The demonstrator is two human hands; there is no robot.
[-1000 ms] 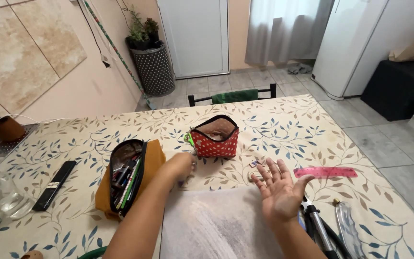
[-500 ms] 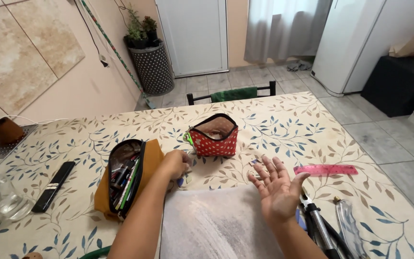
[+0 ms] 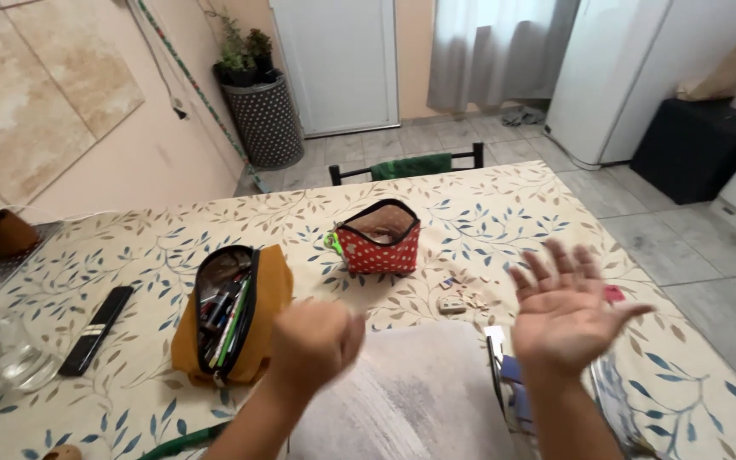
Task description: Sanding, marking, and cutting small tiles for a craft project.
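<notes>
Our left hand (image 3: 313,341) is curled into a fist and our right hand (image 3: 566,311) is raised, fingers spread, both empty above the white sheet (image 3: 402,396); both pouches sit open.

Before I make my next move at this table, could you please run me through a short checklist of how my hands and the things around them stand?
1. Left hand free of objects: cannot tell; it is closed in a blurred fist, raised above the table.
2. Right hand empty: ok; palm open, fingers spread.
3. Mustard-yellow fabric pencil case open: ok; unzipped, pens visible inside.
4. Red white-dotted zip pouch upright and open: ok.
5. White sheet flat before you: ok; nothing rests on it.
6. Small pieces beyond the sheet identified: cannot tell; too small.
</notes>
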